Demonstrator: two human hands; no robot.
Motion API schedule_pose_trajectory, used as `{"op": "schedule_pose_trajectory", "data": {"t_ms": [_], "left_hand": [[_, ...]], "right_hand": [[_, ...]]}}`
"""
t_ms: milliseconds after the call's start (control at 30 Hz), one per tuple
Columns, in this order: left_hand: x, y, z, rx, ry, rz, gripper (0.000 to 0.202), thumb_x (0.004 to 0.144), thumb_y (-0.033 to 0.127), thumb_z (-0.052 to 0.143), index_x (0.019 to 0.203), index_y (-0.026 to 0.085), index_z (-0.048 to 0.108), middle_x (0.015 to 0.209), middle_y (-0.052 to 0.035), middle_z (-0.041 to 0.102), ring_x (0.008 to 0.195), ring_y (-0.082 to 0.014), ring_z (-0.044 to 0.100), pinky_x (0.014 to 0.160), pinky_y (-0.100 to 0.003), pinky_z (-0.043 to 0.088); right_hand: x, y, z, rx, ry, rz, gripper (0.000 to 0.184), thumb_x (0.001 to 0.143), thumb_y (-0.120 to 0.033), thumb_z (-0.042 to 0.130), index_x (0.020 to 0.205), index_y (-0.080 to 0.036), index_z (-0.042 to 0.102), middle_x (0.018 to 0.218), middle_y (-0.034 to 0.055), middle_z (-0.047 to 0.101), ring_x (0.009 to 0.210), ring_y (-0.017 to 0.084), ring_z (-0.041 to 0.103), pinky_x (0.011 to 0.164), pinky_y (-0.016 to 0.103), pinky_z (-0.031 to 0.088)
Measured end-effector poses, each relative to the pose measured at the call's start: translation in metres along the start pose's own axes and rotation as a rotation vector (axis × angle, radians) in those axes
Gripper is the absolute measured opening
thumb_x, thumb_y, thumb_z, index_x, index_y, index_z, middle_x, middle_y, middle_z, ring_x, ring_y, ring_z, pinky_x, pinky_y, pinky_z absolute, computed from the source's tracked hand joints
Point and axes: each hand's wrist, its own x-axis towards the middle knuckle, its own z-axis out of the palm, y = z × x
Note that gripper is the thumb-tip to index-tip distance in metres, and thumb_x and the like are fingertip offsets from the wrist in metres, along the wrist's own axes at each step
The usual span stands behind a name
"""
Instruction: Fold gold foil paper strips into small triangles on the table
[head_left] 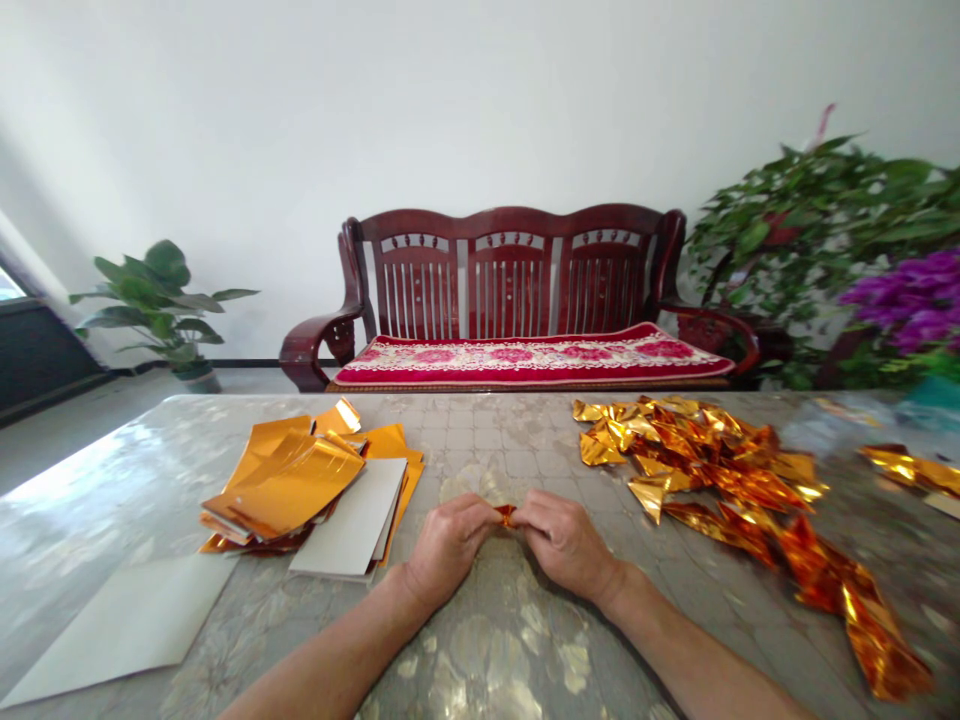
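Observation:
My left hand [448, 548] and my right hand [566, 545] meet at the middle of the table, with their fingertips pinching a small folded piece of gold foil [506, 515] between them. Most of the piece is hidden by my fingers. To the left of my left hand lies a loose stack of gold foil sheets [289, 482], with white-backed card sheets [352, 518] beside it. Right of my right hand spreads a crumpled heap of folded gold foil [705, 462], trailing toward the near right as a long twisted strip [847, 600].
The table has a glossy, patterned cover [510, 440]. A large white sheet [120, 630] lies at its near left, and more gold foil [911, 470] sits at the right edge. Behind stand a red-cushioned wooden bench [510, 270] and potted plants.

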Motion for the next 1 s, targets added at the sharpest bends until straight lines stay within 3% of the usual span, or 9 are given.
{"op": "schedule_pose_trajectory", "data": {"t_ms": [433, 1000], "left_hand": [[0.0011, -0.0040, 0.0031, 0.022, 0.044, -0.045, 0.019, 0.094, 0.021, 0.055, 0.095, 0.024, 0.074, 0.087, -0.0019, 0.072, 0.079, -0.0119, 0.066, 0.075, -0.020, 0.051], [-0.0002, -0.0001, 0.0028, 0.044, 0.012, -0.049, 0.019, 0.093, 0.019, 0.056, 0.093, 0.024, 0.075, 0.087, -0.0017, 0.072, 0.078, -0.0118, 0.066, 0.073, -0.019, 0.051]], "right_hand": [[0.0014, 0.0017, -0.0004, -0.058, 0.077, 0.015, 0.031, 0.088, -0.005, 0.048, 0.098, -0.022, 0.072, 0.074, 0.0025, 0.059, 0.072, 0.015, 0.057, 0.066, 0.025, 0.042], [0.0024, -0.0013, 0.0016, 0.053, 0.023, 0.089, 0.030, 0.088, -0.007, 0.052, 0.097, -0.023, 0.075, 0.076, 0.0025, 0.063, 0.072, 0.014, 0.060, 0.065, 0.023, 0.044]]}}
